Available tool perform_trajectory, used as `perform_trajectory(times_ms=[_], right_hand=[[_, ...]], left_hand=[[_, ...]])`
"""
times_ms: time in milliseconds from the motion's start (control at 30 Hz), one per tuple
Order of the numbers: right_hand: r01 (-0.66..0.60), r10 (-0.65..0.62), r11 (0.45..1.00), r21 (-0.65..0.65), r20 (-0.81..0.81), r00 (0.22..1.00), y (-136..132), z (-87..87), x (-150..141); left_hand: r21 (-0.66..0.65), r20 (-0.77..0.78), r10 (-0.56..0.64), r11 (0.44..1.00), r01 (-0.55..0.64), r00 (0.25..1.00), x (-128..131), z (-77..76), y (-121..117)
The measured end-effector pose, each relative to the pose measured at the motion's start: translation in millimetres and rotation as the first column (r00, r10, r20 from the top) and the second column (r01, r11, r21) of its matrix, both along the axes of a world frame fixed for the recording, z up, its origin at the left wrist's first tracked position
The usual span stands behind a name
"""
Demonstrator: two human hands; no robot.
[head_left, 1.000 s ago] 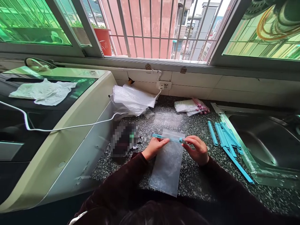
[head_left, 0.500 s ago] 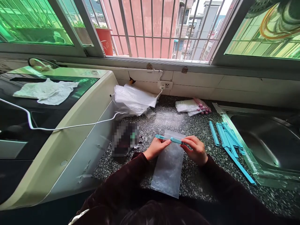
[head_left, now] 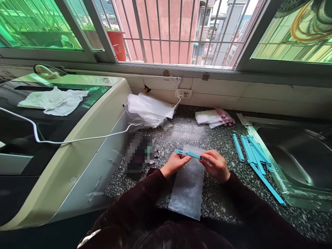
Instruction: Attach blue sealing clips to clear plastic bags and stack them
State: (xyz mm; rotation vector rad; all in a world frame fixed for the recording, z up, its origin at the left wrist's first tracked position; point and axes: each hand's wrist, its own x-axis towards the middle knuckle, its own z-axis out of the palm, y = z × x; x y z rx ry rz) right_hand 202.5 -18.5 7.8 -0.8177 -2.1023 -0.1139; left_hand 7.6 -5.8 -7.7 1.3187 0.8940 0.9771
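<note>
Above the top end of a clear plastic bag (head_left: 188, 190) lying on the counter, both my hands are on a light-blue bag clip (head_left: 193, 154). My left hand (head_left: 173, 165) pinches its left part, where a slotted end sticks out past the fingers. The right end is between the thumb and fingers of my right hand (head_left: 216, 166). Whether the clip's two bars are joined or overlap is partly hidden by the fingers. To the right, several more blue clips (head_left: 255, 152) lie in a loose pile beside the sink.
A stack of clear bags (head_left: 150, 109) lies at the back by the wall socket (head_left: 183, 93). Bags with pink clips (head_left: 215, 117) rest at the back right. A steel sink (head_left: 293, 152) bounds the right, a large machine (head_left: 95, 152) the left. A pixelated dark item (head_left: 140, 154) is left of my hands.
The upper blue bar between my hands has shifted slightly left towards my left thumb. Both hands stay in nearly the same place, and the view has moved a little.
</note>
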Motion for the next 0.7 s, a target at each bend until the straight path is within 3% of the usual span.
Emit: perform_trajectory(times_ms=[300,700], right_hand=[[-0.008,0.008,1.0,-0.018,0.008,1.0,1.3,-1.8,-1.3],[0.01,-0.01,1.0,0.002,0.049,0.999,2.4,-4.1,-1.1]], left_hand=[[0.082,-0.032,-0.051,0.995,0.054,0.998,-1.2,1.0,0.4],[0.085,0.01,-0.108,0.991,0.107,0.994,-0.9,4.2,-1.2]])
